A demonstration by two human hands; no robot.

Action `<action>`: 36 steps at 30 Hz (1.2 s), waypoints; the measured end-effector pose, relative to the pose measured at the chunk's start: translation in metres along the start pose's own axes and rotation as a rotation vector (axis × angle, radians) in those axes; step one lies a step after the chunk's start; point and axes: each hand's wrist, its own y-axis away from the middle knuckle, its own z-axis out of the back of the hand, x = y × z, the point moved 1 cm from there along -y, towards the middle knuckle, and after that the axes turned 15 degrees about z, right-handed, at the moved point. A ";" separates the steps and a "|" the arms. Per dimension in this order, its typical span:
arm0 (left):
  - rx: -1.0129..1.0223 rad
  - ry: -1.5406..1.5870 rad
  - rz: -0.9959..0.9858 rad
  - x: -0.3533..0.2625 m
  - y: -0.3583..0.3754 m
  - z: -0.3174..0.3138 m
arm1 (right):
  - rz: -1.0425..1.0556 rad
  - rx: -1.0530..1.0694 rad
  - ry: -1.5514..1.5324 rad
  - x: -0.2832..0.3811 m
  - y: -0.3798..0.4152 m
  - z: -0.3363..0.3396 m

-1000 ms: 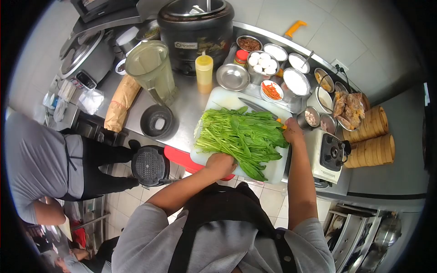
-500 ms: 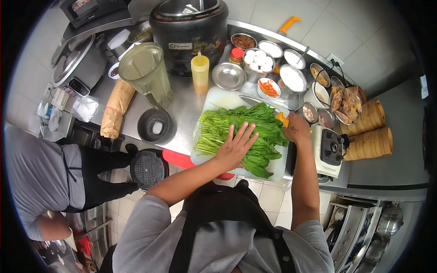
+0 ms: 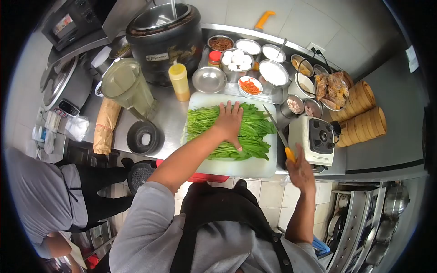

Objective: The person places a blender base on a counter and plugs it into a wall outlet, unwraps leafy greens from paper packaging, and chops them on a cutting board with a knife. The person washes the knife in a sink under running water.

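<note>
- The left hand (image 3: 229, 125) is open, palm down with its fingers spread, pressed on top of the leafy greens (image 3: 255, 132).
- The greens lie in a wide, flat pile on the white cutting board (image 3: 218, 170), stems mostly toward its left edge and leaves toward its right edge.
- The cutting board sits at the near edge of the metal counter (image 3: 170, 120), with a red item (image 3: 207, 178) showing below its near edge.
- The right hand (image 3: 301, 172) grips the orange handle of a knife (image 3: 282, 138) just beyond the board's right edge. The blade points toward the far side, slanting left so that its tip is over the board; whether it touches the board cannot be told.
- Beside the board's far edge are an empty-looking metal bowl (image 3: 209, 80) and a small bowl of orange strips (image 3: 250, 86), with a container of eggs (image 3: 236, 60) farther back.
- A squeeze bottle (image 3: 179, 83) stands near the board's far left corner; a blender jar (image 3: 127, 88) and a black round dish (image 3: 143, 138) are farther left.
- Right of the knife is a blender base (image 3: 314, 140), with bamboo steamers (image 3: 364, 126) beyond it.
- Another person (image 3: 43, 191) in a grey shirt stands at the left, apart from both hands.
</note>
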 end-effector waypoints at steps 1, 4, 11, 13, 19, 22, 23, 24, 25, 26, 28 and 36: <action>0.051 0.016 0.018 0.002 -0.008 -0.002 | -0.035 -0.013 -0.186 -0.004 0.011 -0.009; 0.180 0.082 0.041 0.007 -0.032 -0.007 | -0.260 -0.101 -0.795 -0.005 0.030 -0.044; 0.202 0.183 0.003 0.001 -0.015 -0.014 | -0.481 -0.076 -1.003 -0.018 0.027 -0.084; 0.182 0.176 0.010 -0.004 -0.005 -0.012 | -0.365 -0.019 -0.417 -0.011 0.020 -0.086; 0.133 0.156 0.043 -0.010 0.011 -0.020 | -0.143 0.136 0.068 0.018 -0.019 -0.055; 0.130 0.174 0.048 -0.009 0.014 -0.014 | -0.126 0.309 0.085 0.012 -0.032 -0.069; 0.129 0.190 0.042 -0.009 0.015 -0.014 | -0.121 0.350 0.072 0.007 -0.034 -0.081; 0.137 0.197 0.052 -0.009 0.014 -0.017 | -0.115 0.392 0.059 0.001 -0.036 -0.093; 0.095 0.189 0.049 -0.009 0.014 -0.019 | -0.109 0.405 0.057 -0.002 -0.037 -0.105; 0.053 0.179 0.045 -0.009 0.014 -0.021 | -0.162 0.378 0.029 -0.004 -0.037 -0.118; 0.053 0.181 0.057 -0.009 0.014 -0.023 | -0.243 0.342 -0.004 -0.003 -0.044 -0.127; 0.090 0.192 0.087 -0.011 0.015 -0.019 | -0.182 0.324 0.023 -0.022 -0.055 -0.107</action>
